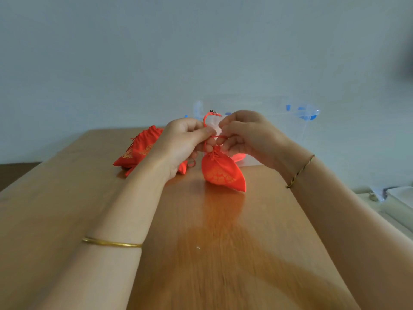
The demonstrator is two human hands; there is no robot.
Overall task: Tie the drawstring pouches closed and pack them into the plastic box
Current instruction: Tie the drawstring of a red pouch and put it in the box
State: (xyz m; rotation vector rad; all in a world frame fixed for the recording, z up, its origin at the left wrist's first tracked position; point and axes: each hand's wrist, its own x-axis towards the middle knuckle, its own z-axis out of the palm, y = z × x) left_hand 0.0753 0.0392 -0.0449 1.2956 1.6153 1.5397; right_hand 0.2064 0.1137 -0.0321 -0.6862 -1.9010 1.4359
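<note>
Left hand and right hand, each apparently in a pinch on the drawstring of the red pouch.

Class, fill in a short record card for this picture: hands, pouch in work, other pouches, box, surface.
Left hand: pinches the red drawstring
Right hand: pinches the same drawstring
Pouch in work: red pouch, neck gathered, below both hands
Other pouches: red pile, to its left
Box: clear plastic box, blue latches, behind the hands
Surface: wooden table
</note>
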